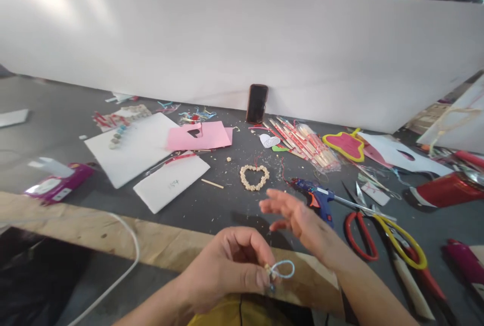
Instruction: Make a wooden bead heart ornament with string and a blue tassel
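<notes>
My left hand (238,265) is closed near the table's front edge, thumb and fingertips pinching a small beaded piece with a light blue cord loop (284,268) that sticks out to the right. Most of that piece is hidden by the fingers. Above and to the right, my right hand (297,215) is raised with its fingers stretched out and holds nothing. A heart-shaped ring of small pale beads (254,188) lies on the dark table just beyond the hands. Close behind the right hand is a blue glue gun (320,204) with an orange trigger.
Scissors with red handles (348,235) and yellow-handled scissors (412,258) lie at right, near a red can (449,190). Farther back are a phone (257,104), a bundle of sticks (298,139), pink paper (215,135) and white sheets (172,183). A white cable (128,260) curves at left.
</notes>
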`<state>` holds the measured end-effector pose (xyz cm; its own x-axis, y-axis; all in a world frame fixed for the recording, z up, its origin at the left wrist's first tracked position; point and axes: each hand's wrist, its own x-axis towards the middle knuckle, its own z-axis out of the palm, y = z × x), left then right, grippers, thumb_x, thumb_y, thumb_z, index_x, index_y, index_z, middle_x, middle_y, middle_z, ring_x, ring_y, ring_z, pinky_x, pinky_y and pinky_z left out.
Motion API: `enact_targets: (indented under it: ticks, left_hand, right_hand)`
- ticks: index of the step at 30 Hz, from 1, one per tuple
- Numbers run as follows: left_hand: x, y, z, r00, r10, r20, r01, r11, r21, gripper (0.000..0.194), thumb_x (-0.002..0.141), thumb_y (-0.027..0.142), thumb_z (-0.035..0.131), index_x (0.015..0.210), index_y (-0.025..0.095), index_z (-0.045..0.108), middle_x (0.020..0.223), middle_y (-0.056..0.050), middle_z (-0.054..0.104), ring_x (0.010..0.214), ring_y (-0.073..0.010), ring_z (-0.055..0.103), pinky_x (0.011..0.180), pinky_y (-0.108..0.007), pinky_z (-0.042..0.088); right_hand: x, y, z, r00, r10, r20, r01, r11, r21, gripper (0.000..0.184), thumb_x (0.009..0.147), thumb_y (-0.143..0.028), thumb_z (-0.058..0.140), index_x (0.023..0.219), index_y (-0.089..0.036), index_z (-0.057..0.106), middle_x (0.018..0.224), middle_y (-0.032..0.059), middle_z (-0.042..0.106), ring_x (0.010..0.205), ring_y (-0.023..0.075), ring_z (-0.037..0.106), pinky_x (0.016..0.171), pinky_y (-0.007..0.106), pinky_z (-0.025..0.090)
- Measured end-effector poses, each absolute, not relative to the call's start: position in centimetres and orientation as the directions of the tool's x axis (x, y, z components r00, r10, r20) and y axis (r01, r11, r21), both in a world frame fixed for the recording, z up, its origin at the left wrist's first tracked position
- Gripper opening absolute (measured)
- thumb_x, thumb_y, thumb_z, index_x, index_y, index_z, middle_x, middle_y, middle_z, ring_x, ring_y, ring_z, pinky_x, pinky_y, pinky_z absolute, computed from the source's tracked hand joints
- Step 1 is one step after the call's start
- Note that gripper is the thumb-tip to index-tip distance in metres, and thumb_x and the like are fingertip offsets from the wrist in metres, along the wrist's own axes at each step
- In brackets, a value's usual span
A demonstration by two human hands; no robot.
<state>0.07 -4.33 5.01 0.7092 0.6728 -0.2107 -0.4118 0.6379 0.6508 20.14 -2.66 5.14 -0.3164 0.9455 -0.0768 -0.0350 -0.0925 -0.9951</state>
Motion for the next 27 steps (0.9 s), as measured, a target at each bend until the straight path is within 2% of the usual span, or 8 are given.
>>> enact_targets:
  ticks: [4,8,11,17,20,22,24,27]
  left_hand:
    - [-0.6,-4.5,5.2,0.652,0.737,-0.176,-0.500,0.593,0.631,0.017,0.065,0.018,0.080,0.074,0.012,0.067,0.074,-0.006,0.071,0.067,-0.0144,0.064,0.066,-0.026,0.048]
    - [-1.3,-3.6,4.6,0.569,0.797,-0.203,-0.483,0.524,0.701,0.015,0.067,0.019,0.078,0.074,0.012,0.066,0.069,-0.004,0.068,0.062,-0.0091,0.059,0.062,-0.020,0.046]
    - [-1.2,-2.9,3.1,0.525,0.815,-0.246,-0.382,0.484,0.787,0.016,0.068,0.019,0.077,0.077,0.011,0.065,0.072,-0.003,0.068,0.059,-0.0059,0.054,0.059,-0.017,0.042]
    - [-0.3,-2.1,0.8,0.498,0.797,-0.342,-0.132,0.460,0.878,0.022,0.071,0.027,0.072,0.082,0.012,0.060,0.066,0.000,0.060,0.051,-0.0050,0.048,0.047,-0.016,0.034]
    - [-0.1,-1.9,0.7,0.478,0.825,-0.301,-0.054,0.370,0.928,0.020,0.074,0.029,0.068,0.084,0.013,0.059,0.066,0.002,0.058,0.055,-0.0070,0.050,0.051,-0.018,0.039]
    - [-0.1,-1.9,0.9,0.455,0.855,-0.248,0.033,0.262,0.964,0.017,0.076,0.027,0.064,0.088,0.015,0.060,0.071,0.000,0.060,0.062,-0.0096,0.054,0.058,-0.020,0.043]
    - [-0.1,-1.9,1.0,0.429,0.884,-0.187,0.179,0.120,0.976,0.014,0.080,0.025,0.059,0.092,0.017,0.062,0.077,-0.001,0.064,0.069,-0.0119,0.057,0.063,-0.022,0.044]
    - [0.0,-1.9,1.0,0.406,0.913,-0.032,0.436,-0.163,0.885,0.013,0.082,0.020,0.054,0.090,0.021,0.065,0.079,-0.001,0.066,0.072,-0.0143,0.058,0.066,-0.025,0.044]
  right_hand:
    - [19.3,-6.5,5.9,-0.532,0.820,-0.212,0.129,-0.169,-0.977,0.053,0.092,-0.056,0.030,0.135,-0.028,0.044,0.128,0.0089,0.056,0.115,0.0225,0.052,0.097,0.041,0.038]
    - [18.8,-9.7,4.2,-0.516,0.805,-0.294,0.080,-0.296,-0.952,0.060,0.089,-0.058,0.039,0.138,-0.024,0.039,0.107,0.0105,0.063,0.094,0.0216,0.059,0.075,0.034,0.047]
    - [18.2,-11.2,2.3,-0.440,0.812,-0.383,0.088,-0.386,-0.918,0.062,0.081,-0.055,0.054,0.134,-0.024,0.043,0.102,0.0093,0.061,0.079,0.0171,0.058,0.060,0.026,0.045]
    - [18.2,-12.4,1.3,-0.346,0.808,-0.477,0.191,-0.438,-0.879,0.059,0.081,-0.056,0.052,0.131,-0.023,0.048,0.108,0.0109,0.058,0.072,0.0151,0.059,0.055,0.024,0.049]
    - [19.4,-12.6,3.0,-0.323,0.823,-0.467,0.315,-0.371,-0.873,0.058,0.084,-0.056,0.046,0.131,-0.022,0.049,0.109,0.0119,0.061,0.076,0.0177,0.061,0.059,0.026,0.051]
    - [20.4,-12.4,4.3,-0.292,0.862,-0.414,0.459,-0.253,-0.852,0.050,0.087,-0.054,0.042,0.122,-0.024,0.058,0.100,0.0091,0.066,0.072,0.0177,0.062,0.060,0.026,0.051]
    - [21.4,-11.6,5.4,-0.238,0.901,-0.362,0.598,-0.158,-0.786,0.045,0.091,-0.050,0.032,0.103,-0.025,0.068,0.086,0.0059,0.069,0.065,0.0163,0.062,0.058,0.025,0.049]
    - [23.2,-9.4,5.8,-0.104,0.974,-0.201,0.780,-0.046,-0.624,0.041,0.091,-0.044,0.031,0.085,-0.023,0.066,0.082,0.0050,0.069,0.072,0.0177,0.064,0.065,0.026,0.050]
